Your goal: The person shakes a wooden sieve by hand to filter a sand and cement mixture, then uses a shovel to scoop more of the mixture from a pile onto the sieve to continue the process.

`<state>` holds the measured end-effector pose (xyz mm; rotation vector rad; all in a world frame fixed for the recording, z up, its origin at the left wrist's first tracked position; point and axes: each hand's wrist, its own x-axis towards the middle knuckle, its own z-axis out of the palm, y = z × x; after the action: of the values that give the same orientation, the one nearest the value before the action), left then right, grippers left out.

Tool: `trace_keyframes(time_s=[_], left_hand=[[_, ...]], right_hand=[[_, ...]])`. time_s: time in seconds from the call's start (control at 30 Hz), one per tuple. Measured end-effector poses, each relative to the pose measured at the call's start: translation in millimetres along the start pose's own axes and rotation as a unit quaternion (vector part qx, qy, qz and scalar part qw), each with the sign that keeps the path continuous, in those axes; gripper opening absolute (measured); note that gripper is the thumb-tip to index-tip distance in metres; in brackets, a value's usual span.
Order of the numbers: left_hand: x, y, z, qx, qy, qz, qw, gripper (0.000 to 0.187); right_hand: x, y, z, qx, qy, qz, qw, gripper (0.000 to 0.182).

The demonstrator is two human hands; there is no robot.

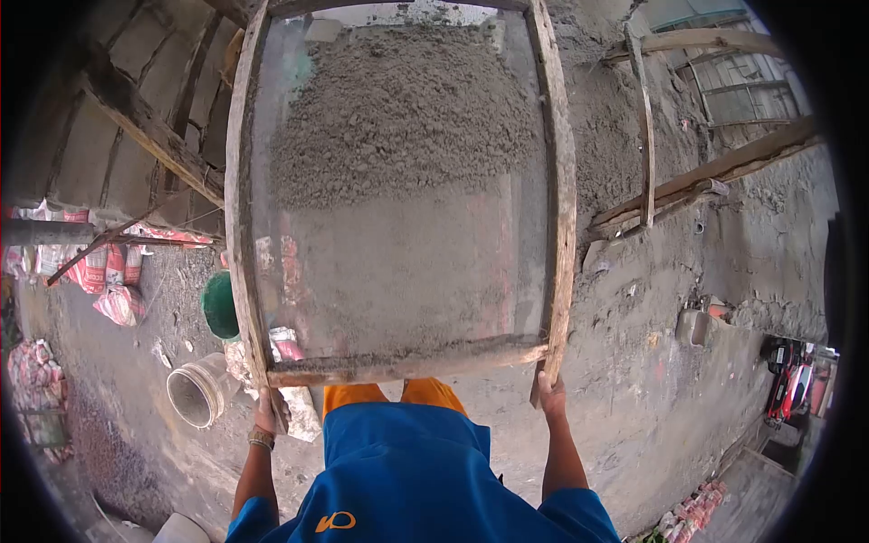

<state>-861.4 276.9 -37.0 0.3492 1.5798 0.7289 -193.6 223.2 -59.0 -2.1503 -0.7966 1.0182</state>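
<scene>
A large wooden-framed sieve (pixel 559 226) stretches out in front of me, its mesh showing the ground through it. Grey damp sand (pixel 407 118) is heaped over the far half of the mesh, and a thin layer lies on the near half. My left hand (pixel 265 413) is closed around the handle end at the near left corner. On the opposite corner, my right hand (pixel 551 395) grips the other handle end. Both forearms reach forward on either side of my blue shirt.
A white bucket (pixel 201 391) and a green bucket (pixel 219 306) stand left of the sieve. Filled sacks (pixel 109 267) lie farther left. Wooden beams (pixel 706 172) cross the right side, above sandy ground. A red and black vehicle (pixel 789 380) is at the far right.
</scene>
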Motion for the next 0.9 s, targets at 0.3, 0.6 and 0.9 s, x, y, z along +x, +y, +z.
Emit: trace_keyframes(time_s=[0.3,0.6,0.9], left_hand=[[65.0,93.7,67.9,0.000,0.037,-0.026,0.999,0.067],[-15.5,314.6,124.5,0.090,-0.021,0.034,0.995,0.058],[-18.4,-56.2,-23.3,-0.021,0.015,0.015,1.000,0.062]], right_hand=[[97.3,-110.7,19.5,-0.147,0.041,0.044,0.987,0.066],[93.3,-332.8,-62.7,-0.198,0.067,-0.024,0.978,0.089],[-42.8,22.6,-3.5,0.051,0.000,0.006,0.999,0.047]])
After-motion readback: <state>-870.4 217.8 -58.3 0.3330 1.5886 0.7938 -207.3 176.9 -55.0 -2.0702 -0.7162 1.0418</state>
